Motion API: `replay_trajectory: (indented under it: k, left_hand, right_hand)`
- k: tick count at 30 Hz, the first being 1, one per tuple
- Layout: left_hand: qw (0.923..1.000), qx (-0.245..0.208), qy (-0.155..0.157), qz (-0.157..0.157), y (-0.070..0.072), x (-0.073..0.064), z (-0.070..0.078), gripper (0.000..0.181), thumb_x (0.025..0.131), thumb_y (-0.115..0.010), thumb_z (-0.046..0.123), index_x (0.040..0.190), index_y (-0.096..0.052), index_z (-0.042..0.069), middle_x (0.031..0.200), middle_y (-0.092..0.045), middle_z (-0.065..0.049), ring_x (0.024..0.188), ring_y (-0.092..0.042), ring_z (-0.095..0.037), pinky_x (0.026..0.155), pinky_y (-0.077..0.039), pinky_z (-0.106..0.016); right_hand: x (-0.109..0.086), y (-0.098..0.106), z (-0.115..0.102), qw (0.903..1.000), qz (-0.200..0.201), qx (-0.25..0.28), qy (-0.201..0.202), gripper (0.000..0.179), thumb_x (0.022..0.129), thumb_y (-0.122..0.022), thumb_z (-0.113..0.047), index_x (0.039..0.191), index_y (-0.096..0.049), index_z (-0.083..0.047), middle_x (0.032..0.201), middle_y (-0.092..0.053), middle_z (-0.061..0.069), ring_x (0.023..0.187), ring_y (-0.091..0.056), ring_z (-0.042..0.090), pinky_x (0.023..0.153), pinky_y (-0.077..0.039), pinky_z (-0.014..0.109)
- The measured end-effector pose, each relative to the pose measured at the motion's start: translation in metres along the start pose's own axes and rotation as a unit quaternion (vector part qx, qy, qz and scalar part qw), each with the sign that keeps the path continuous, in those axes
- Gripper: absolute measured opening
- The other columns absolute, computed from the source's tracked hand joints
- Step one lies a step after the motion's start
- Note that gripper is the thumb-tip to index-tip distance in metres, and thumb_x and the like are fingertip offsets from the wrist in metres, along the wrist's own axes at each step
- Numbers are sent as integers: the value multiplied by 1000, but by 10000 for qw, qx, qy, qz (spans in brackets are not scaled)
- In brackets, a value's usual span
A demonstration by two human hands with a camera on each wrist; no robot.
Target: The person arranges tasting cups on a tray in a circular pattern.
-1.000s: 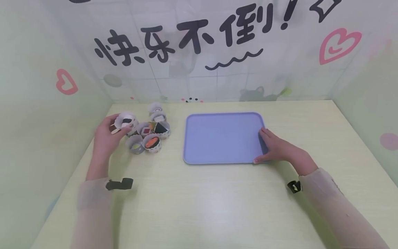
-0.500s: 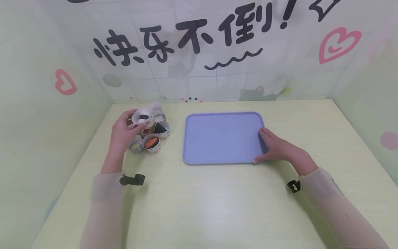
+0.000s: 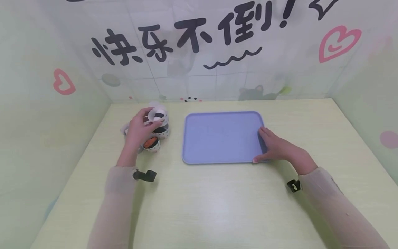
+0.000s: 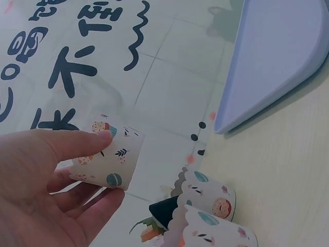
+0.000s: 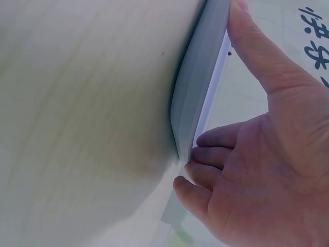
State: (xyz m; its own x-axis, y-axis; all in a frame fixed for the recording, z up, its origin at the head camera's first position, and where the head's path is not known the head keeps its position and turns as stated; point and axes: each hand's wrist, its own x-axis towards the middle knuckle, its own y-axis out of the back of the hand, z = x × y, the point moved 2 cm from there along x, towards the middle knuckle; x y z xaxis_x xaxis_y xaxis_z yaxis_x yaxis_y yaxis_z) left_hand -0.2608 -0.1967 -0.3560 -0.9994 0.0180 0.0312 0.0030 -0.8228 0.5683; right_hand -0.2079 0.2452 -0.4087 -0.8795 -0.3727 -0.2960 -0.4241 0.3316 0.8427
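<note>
The left hand (image 3: 139,130) pinches a small white paper cup printed with coloured motifs (image 4: 107,157) between thumb and curled fingers, holding it lifted above a cluster of similar scallop-edged paper cups with toy sushi pieces inside (image 3: 155,136) at the back left of the pale yellow-green wooden table (image 3: 211,204). The right hand (image 3: 278,148) grips the right rim of the flat lavender plastic tray with rounded corners (image 3: 220,136), thumb lying along the upper edge and fingers curled under the rim, as the right wrist view shows. The tray lies flat on the table, just beside the cluster and to its right.
</note>
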Motion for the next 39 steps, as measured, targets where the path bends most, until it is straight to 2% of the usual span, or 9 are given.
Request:
replay_trajectory:
  k: [4,9,12,21,24,31,39]
  left_hand:
    - [9999,75,-64,-51,-9,4,3,67,93,-71,19,150,-39,6,152,-45,-18,137,-48,-36,113,-46,-47]
    - [9996,-138,-221,-142,-19,9,9,62,93,-70,15,147,-42,4,150,-47,-19,139,-48,-34,113,-47,-44]
    - [9993,-228,-228,-202,-26,12,13,61,93,-70,14,147,-42,4,149,-47,-18,140,-47,-32,113,-47,-43]
    - [9988,-108,-189,-429,-47,26,24,67,92,-72,19,149,-40,7,152,-45,-18,139,-48,-34,112,-48,-43]
    - [9988,-104,-160,-449,-54,30,25,67,91,-74,20,149,-41,8,151,-47,-18,137,-50,-35,109,-50,-43]
    - [9969,-426,-403,-522,-73,39,29,63,90,-74,13,145,-45,2,148,-50,-20,133,-53,-38,107,-52,-42]
    - [9969,-272,-390,-621,-95,50,31,61,90,-73,14,144,-47,5,146,-52,-18,133,-54,-36,108,-52,-42]
  right_hand:
    - [0,0,-1,10000,9,-7,7,127,76,-82,-52,153,-6,15,161,-1,37,150,-5,52,123,-15,62]
    - [-1,0,-1,10000,11,10,-6,127,76,-82,-52,153,-6,15,161,-1,37,150,-5,52,123,-14,63]
    - [0,0,0,10000,-6,14,-27,128,75,-82,-52,153,-6,14,161,-1,36,150,-5,52,123,-14,63]
    - [-2,2,-3,10000,-24,-7,-7,127,75,-83,-50,152,-7,16,160,-2,38,149,-6,53,123,-15,63]
    - [-2,3,-5,10000,-53,0,-18,127,76,-83,-50,152,-6,16,161,-2,37,149,-6,53,123,-15,63]
    - [-1,2,-4,9999,-89,-21,-60,126,76,-82,-50,153,-6,15,161,-1,37,150,-4,52,123,-14,63]
    - [-1,3,-4,10000,-61,-49,-46,127,76,-83,-50,153,-6,15,161,-2,37,150,-5,52,123,-15,63]
